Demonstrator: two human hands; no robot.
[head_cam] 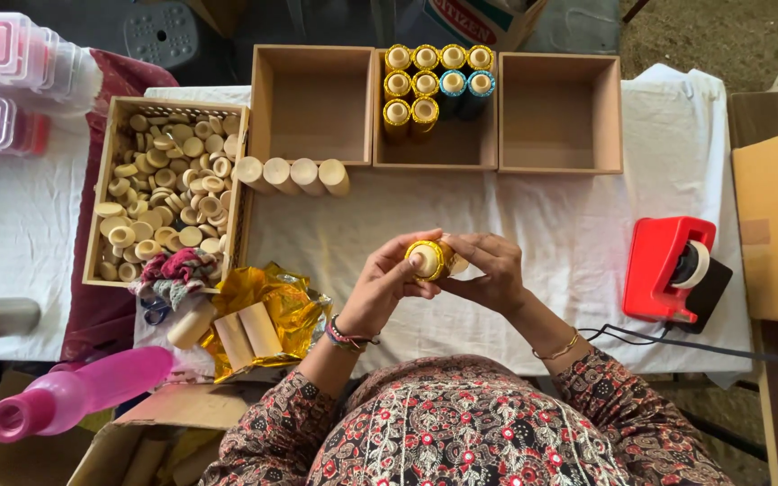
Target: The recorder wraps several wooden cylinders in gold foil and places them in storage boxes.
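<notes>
Patterned sleeves at bottom centre; both hands meet mid-frame over white cloth [578,243]. Left hand [384,288] & right hand [493,270] both grip a gold-wrapped wooden spool [427,259]. Pink bottle [83,389] lower left. Gold foil sheets [285,306] w/ bare cylinders just left of wrist. Tray of wooden caps [168,193] upper left. Red tape dispenser [673,270] at right. Three boxes [312,103] along top, middle one holding wrapped spools.

Red tape dispenser [673,270] on the white-clothed tabletop [587,225] right of the hands; wooden tray of small wooden caps [168,193] far left; three open cardboard boxes [312,103] beyond the hands; pink plastic bottle [78,391] lower left; gold foil [290,306] near left
</notes>
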